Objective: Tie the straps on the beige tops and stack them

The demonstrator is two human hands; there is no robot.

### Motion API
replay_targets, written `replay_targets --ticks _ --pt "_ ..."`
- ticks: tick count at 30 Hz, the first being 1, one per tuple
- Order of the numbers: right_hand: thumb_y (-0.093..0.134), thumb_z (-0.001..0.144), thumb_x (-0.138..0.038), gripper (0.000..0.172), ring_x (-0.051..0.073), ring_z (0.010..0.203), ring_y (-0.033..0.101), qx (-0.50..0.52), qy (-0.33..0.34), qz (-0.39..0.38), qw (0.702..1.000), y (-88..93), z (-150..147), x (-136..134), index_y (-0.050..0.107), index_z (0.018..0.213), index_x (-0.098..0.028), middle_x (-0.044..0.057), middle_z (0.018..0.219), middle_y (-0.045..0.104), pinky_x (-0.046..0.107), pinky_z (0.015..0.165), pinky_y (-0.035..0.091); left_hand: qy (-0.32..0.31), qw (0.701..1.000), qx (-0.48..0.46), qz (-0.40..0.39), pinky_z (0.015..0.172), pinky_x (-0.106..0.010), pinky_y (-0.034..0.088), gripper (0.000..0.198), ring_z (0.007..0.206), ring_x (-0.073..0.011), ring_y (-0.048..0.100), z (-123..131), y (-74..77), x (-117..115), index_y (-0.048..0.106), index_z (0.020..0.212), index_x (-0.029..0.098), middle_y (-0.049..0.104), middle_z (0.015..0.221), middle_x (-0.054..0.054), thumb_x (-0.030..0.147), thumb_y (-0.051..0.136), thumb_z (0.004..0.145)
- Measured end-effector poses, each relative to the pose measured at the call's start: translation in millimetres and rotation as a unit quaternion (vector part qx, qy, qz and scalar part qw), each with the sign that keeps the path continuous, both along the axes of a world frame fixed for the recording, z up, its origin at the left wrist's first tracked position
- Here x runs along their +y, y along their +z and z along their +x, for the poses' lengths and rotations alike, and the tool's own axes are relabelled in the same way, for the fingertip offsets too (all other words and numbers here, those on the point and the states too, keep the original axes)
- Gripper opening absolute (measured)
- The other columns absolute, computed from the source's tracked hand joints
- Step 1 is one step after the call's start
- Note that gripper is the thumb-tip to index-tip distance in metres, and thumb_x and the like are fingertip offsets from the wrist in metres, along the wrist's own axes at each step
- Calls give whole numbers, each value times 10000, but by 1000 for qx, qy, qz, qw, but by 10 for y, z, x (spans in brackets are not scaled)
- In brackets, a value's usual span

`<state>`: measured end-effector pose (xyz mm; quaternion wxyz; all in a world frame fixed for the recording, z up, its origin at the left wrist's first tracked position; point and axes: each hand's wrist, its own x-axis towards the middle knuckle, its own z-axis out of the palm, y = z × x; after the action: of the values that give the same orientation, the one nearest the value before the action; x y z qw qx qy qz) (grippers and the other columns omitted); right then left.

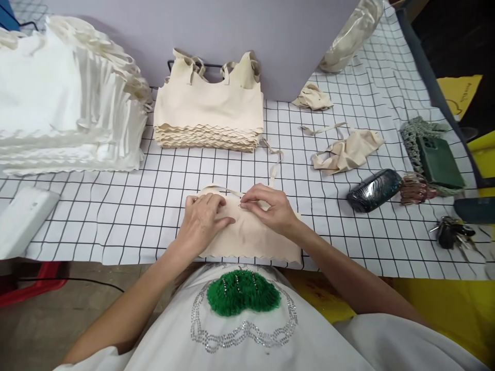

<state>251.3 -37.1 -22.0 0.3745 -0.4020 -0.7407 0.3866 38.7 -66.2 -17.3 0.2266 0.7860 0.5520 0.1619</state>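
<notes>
A beige bra top (251, 234) with a scalloped lower hem lies flat at the table's near edge. On its left part rests my left hand (201, 219), fingers bent and the thumb held apart from them. My right hand (270, 206) is over the upper middle of the top, thumb and fingertips pinched together; what is between them is too small to make out. A thin beige strap (274, 172) trails from the top toward the stack behind. Just beyond my hands stands a stack of matching beige tops (209, 111) with narrow straps.
White garments (69, 98) are piled at the left, above a white box-like object (27, 221). A grey-lilac panel (216, 31) rises behind. To the right lie beige scraps (348, 152), a dark shiny case (374, 190), a green phone (441, 162) and keys (452, 232).
</notes>
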Motion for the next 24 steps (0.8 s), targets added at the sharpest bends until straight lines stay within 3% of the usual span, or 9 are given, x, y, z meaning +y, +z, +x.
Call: replay_targets --ticks 5,9,13,24 --pt "616 928 -121 143 174 783 614 -19 4 62 998 -43 -7 0 668 828 -211 31 797 674 358 731 483 -11 1000 23 -9 791 -358 298 262 958 -248 600 7 20 11 590 809 191 663 898 -17 320 818 815" --pt "632 924 -127 130 188 822 594 -38 6 89 995 -72 -38 -18 660 834 -216 30 817 667 382 780 457 11 999 -47 -3 843 -380 305 149 838 -193 606 39 -52 -14 661 832 210 706 832 30 246 806 826" --pt "631 936 -162 134 206 858 561 -47 2 81 996 -84 -79 -45 645 816 -219 31 810 665 404 827 436 25 994 -104 29 823 -376 314 64 748 -162 593 56 -139 -45 726 816 234 681 724 46 221 770 861" --pt "637 940 -191 127 230 913 545 -57 7 76 995 -180 -130 -60 650 818 -225 29 793 682 449 890 398 23 989 -125 77 827 -372 329 121 676 -154 534 67 -221 -54 727 789 225 616 649 41 239 704 906"
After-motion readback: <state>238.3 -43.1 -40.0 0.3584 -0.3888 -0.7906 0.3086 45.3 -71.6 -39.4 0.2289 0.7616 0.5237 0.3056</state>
